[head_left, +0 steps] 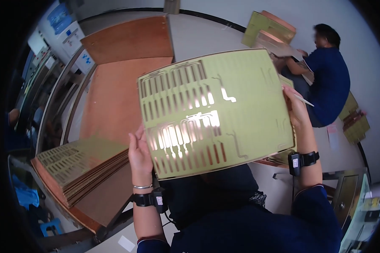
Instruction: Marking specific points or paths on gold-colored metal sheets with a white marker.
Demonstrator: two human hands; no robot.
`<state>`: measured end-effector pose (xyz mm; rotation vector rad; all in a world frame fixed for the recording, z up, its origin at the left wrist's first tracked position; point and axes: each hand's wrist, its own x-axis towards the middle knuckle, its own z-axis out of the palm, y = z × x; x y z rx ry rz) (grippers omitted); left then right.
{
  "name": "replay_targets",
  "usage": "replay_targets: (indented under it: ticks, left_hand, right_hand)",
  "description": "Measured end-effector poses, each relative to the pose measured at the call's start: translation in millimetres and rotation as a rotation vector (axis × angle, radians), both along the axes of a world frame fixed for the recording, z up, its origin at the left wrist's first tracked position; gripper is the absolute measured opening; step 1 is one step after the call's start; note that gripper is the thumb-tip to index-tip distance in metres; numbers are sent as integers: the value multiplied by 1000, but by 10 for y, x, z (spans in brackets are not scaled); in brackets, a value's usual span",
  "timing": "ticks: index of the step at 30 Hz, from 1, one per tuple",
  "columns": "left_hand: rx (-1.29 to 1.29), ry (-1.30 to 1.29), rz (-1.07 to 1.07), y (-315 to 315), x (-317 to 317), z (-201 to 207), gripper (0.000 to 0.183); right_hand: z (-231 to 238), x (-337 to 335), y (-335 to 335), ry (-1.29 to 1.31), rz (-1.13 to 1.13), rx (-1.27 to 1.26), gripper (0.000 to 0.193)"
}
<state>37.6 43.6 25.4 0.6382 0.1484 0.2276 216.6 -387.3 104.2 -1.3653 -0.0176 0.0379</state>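
Observation:
A large yellow-green circuit board panel (249,109) with shiny copper strips, mostly on its left half, is held up before my chest, slightly tilted. My left hand (140,155) grips its lower left edge, the fingers partly hidden behind it. At the right edge, my right hand (297,107) grips the panel, with a thin white pen-like stick (304,100) also between the fingers. Over to the left, a stack of similar panels (82,168) lies on a reddish-brown cart (122,90).
The cart has an upright end board (128,40) and metal rails (65,105). At right, a seated co-worker (329,80) in dark blue handles a panel, with more panels (274,27) nearby. A water dispenser (74,40) stands far left; a blue stool (50,227) is lower left.

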Motion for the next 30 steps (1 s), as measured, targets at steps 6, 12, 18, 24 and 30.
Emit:
replay_targets:
  ticks: [6,12,18,24,30]
  left_hand:
    - [218,71,78,26,2,-22,56]
    - [247,173,158,-27,-27,-118,49]
    - [307,210,241,-59,-83,-137,37]
    - [306,193,318,-48,-105,-161,33]
    - [280,187,316,-81,-108,-68,32]
  right_hand:
    - [130,-84,163,80,38,53,26]
    - [222,-189,149,94,72,16,27]
    - [187,-267,129,46,110,79,26]
    - [193,-352,74,-7,108,-3,25]
    - [231,-407,111,-43,40,-24,24]
